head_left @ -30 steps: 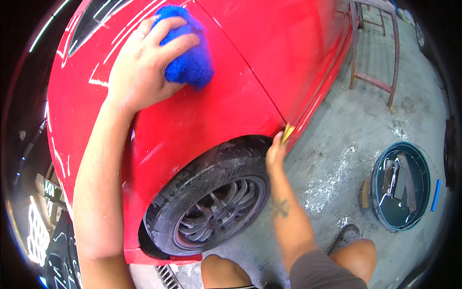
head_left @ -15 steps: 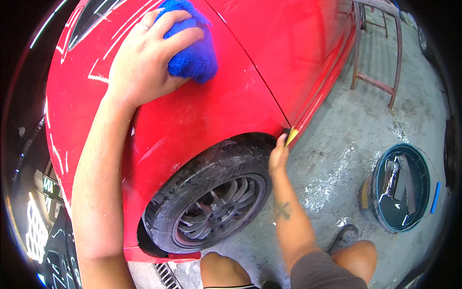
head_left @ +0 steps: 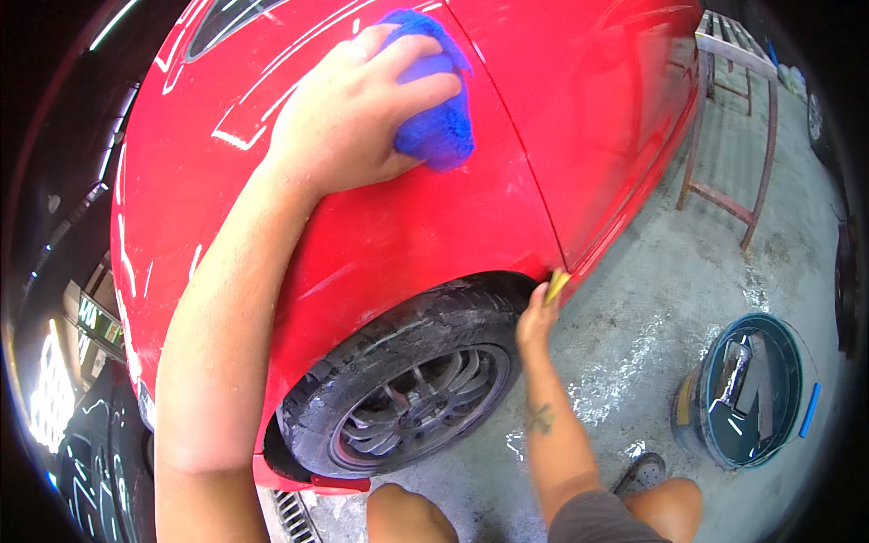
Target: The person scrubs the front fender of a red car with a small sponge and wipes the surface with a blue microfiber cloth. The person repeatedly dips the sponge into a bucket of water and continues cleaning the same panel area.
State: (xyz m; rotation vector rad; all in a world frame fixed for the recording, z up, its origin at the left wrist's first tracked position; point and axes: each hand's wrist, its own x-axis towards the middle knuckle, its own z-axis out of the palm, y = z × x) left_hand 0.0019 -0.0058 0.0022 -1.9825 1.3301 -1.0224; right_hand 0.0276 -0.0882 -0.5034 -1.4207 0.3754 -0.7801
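Right hand (head_left: 536,319) pinches a small yellow sponge (head_left: 557,285) at the edge of the wheel arch by the black tyre (head_left: 398,398), and higher up the left hand (head_left: 348,118) grips a blue cloth (head_left: 434,118) pressed flat on the red car (head_left: 434,226), with a dark bucket (head_left: 747,389) off on the wet floor (head_left: 652,299)

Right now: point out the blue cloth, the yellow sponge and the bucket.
blue cloth (head_left: 439,127), head view, on the bare part below the left hand's fingers.
yellow sponge (head_left: 557,285), head view, on the tip sticking up from the right hand's grip.
bucket (head_left: 692,425), head view, on the outer wall, left side.
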